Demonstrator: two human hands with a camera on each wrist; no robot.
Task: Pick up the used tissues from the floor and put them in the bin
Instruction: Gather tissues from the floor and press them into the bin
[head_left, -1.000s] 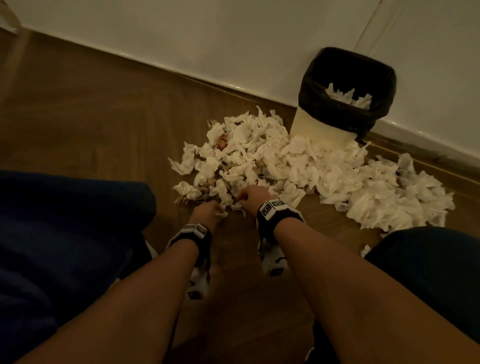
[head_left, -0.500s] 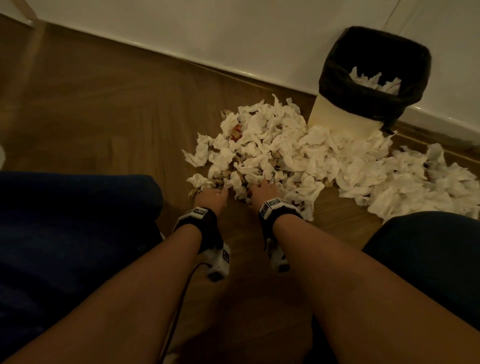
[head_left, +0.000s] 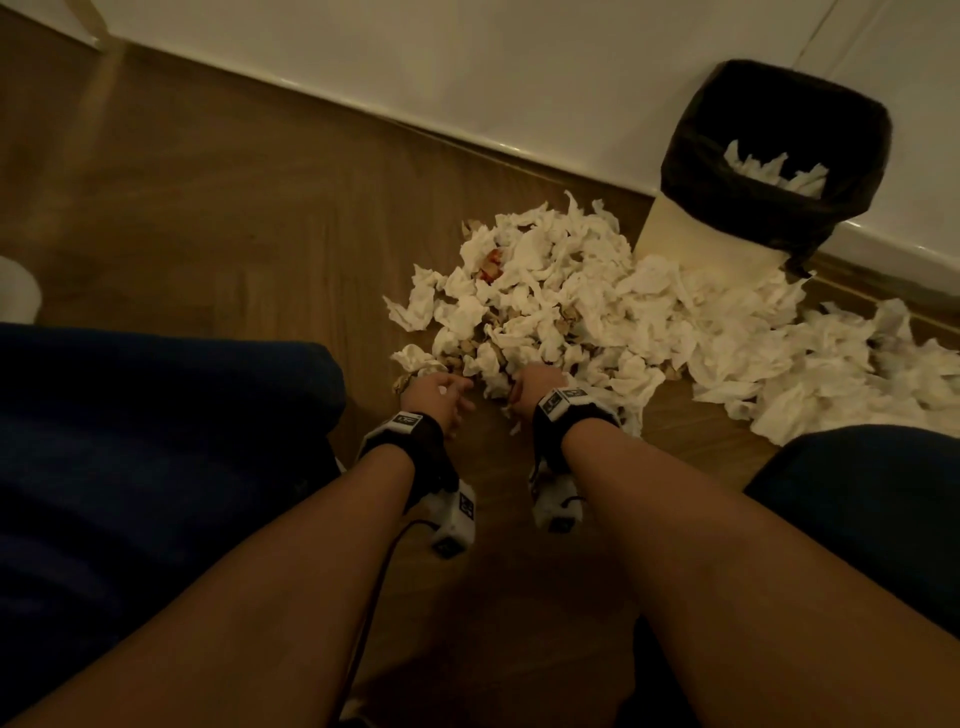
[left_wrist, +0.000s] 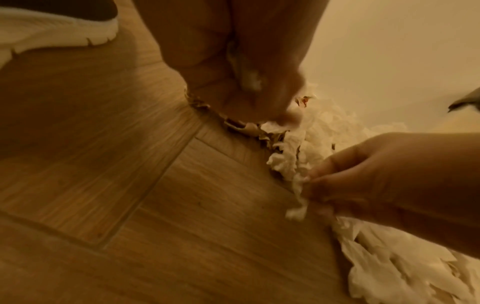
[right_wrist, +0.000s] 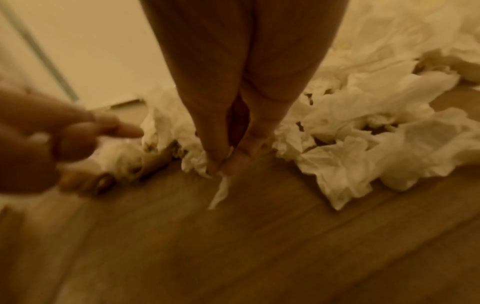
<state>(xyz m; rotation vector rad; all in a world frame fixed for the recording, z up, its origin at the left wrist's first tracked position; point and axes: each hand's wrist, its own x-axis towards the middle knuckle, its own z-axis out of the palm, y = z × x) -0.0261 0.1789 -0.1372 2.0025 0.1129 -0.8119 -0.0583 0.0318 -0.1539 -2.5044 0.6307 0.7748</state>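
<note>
A big heap of crumpled white used tissues (head_left: 571, 306) lies on the wooden floor and spreads right past the bin (head_left: 691, 244). The bin is cream with a black liner and has some tissues inside (head_left: 779, 171). Both hands work at the heap's near edge. My left hand (head_left: 439, 389) is curled, with a small white tissue wad (left_wrist: 250, 79) showing inside its fingers. My right hand (head_left: 530, 387) pinches a thin strip of tissue (right_wrist: 221, 191) between its fingertips (right_wrist: 215, 164), just above the floor. The rest of the right hand's grasp is hidden by the hand itself.
Brown paper scraps (left_wrist: 233, 125) mix into the heap's left edge. Dark blue knees (head_left: 130, 467) flank both arms, and a white shoe (left_wrist: 52, 30) stands behind the left hand. The white wall and baseboard (head_left: 467, 140) run behind the bin. Bare floor (head_left: 208, 208) lies to the left.
Both hands have stayed at the near edge of the heap, working tissue into their fingers. The head view has swung, so the bin now sits further right.
</note>
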